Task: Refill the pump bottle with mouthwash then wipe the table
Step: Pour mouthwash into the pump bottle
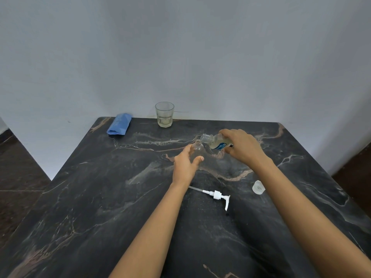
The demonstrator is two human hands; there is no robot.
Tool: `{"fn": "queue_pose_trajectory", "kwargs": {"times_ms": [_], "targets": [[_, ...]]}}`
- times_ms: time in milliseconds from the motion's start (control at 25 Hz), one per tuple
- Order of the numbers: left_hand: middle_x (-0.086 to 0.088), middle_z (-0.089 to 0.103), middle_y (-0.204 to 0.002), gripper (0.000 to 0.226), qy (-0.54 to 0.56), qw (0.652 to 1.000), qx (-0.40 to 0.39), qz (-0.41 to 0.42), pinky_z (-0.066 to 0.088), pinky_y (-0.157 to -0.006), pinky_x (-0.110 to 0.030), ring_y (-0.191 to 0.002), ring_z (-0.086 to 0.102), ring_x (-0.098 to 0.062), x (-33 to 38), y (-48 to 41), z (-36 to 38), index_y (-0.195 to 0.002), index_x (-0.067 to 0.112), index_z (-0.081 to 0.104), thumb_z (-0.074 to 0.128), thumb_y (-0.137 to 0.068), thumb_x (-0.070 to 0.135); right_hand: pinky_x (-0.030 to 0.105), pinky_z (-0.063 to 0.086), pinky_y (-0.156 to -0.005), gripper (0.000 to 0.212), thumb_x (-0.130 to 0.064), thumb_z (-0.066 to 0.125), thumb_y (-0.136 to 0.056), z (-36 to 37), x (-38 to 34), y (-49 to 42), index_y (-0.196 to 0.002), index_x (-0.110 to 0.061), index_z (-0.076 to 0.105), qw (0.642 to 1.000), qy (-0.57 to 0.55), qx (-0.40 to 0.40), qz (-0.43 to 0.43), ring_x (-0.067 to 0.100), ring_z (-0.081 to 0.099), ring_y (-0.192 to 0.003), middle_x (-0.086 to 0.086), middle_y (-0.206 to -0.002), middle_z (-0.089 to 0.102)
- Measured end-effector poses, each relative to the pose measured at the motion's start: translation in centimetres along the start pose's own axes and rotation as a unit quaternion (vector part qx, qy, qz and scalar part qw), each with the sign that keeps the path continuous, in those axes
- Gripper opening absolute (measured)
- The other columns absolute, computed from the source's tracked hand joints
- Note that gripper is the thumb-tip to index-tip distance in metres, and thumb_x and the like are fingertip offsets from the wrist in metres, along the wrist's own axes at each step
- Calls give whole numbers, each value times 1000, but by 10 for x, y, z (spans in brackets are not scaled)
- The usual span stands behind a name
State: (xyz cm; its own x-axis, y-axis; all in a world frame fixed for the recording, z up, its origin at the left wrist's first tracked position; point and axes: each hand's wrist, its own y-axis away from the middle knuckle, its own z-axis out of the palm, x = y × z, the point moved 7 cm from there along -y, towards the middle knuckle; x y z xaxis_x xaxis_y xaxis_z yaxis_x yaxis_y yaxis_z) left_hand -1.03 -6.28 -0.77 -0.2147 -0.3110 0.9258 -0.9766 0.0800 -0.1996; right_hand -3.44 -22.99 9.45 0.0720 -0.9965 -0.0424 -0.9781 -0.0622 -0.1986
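A small clear pump bottle (197,147) stands upright on the dark marble table (100,197), its neck uncovered. My left hand (185,164) wraps around its lower body. My right hand (242,146) holds the mouthwash bottle (215,141), tilted to the left so its uncapped mouth hangs just above the pump bottle's neck. Pale liquid fills part of the mouthwash bottle. The white pump head (217,196) with its dip tube lies on the table between my forearms. A frosted cap (258,187) rests to the right of it.
A folded blue cloth (119,127) lies at the table's far left edge. A drinking glass (164,114) with a little pale liquid stands at the far edge against the grey wall. Dark floor shows on both sides of the table.
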Motion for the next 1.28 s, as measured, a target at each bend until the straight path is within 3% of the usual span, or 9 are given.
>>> {"fn": "queue_pose_trajectory", "kwargs": {"times_ms": [440, 640, 960, 1280], "targets": [[2, 64, -126, 46, 5, 1000, -1, 6, 40, -100, -22, -120, 56, -9, 2, 1, -1, -128, 19, 58, 73, -85, 17, 41, 50, -82, 46, -18, 63, -86, -7, -2, -3, -130, -25, 49, 1000, 21, -8, -8, 25, 56, -111, 0, -124, 62], [0, 63, -127, 47, 7, 1000, 0, 9, 44, -104, -29, -120, 56, -10, 1, 1, -1, -129, 17, 57, 73, -85, 16, 41, 49, -83, 48, -18, 63, -87, -7, -2, -3, -131, -26, 48, 1000, 25, -13, -7, 25, 54, -113, 0, -126, 61], [3, 65, -123, 46, 5, 1000, 4, 15, 38, -95, -17, -116, 56, -7, 2, 2, -2, -128, 19, 58, 73, -84, 18, 41, 49, -83, 47, -17, 63, -86, -8, -2, -4, -130, -26, 49, 1000, 24, -14, -8, 25, 54, -114, 0, -125, 61], [2, 65, -123, 44, 9, 1000, 2, 18, 43, -100, -21, -114, 55, -4, 4, 2, -2, -126, 18, 59, 73, -84, 15, 40, 49, -81, 47, -17, 63, -85, -8, -2, -6, -129, -27, 49, 1000, 26, -17, -7, 24, 55, -113, -1, -125, 61]]}}
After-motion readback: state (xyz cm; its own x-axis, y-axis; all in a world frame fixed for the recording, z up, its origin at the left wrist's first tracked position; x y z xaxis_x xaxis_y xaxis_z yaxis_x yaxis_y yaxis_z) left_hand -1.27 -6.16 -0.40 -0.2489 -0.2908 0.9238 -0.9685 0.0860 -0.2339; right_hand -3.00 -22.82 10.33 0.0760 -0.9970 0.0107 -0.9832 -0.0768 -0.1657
